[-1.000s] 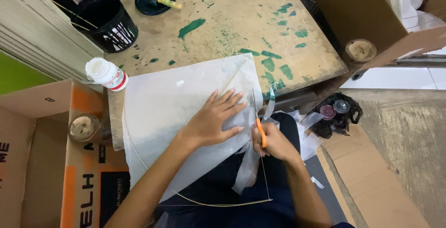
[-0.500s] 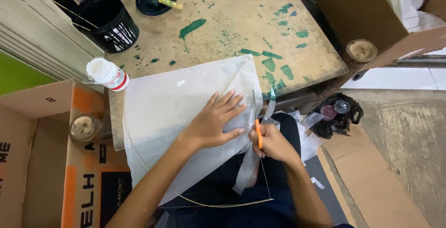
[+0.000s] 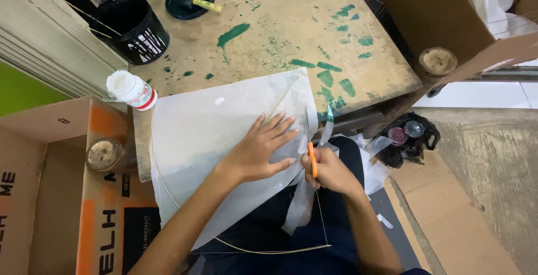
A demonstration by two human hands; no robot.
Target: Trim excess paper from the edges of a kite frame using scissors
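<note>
**Scissors at the paper's edge**

The right hand is closed around orange scissors, blades at the right edge of the white paper. The left hand lies flat on that paper, fingers spread. The paper hangs off a paint-stained table, a white bottle at its corner.
</note>
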